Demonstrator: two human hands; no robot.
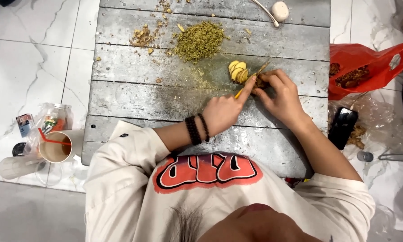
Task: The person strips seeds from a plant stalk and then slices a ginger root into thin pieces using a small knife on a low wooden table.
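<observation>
Head view: your left hand (221, 112) grips a thin blade (251, 79), your right hand (280, 96) closed on a knobbly root piece (260, 83) at the grey bench's (165, 103) middle beside yellow slices (237, 71); likely firm, light, slippery when cut—pinch its uncut end.

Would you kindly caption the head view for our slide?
Left hand slices with a knife a ginger root held by right hand on grey boards.

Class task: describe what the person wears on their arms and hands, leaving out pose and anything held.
Both arms come out of short, loose cream sleeves of a T-shirt with a red-orange and black graphic on the chest. The left wrist carries two dark beaded bracelets. The left hand and right hand are bare: no gloves or rings visible.
</observation>
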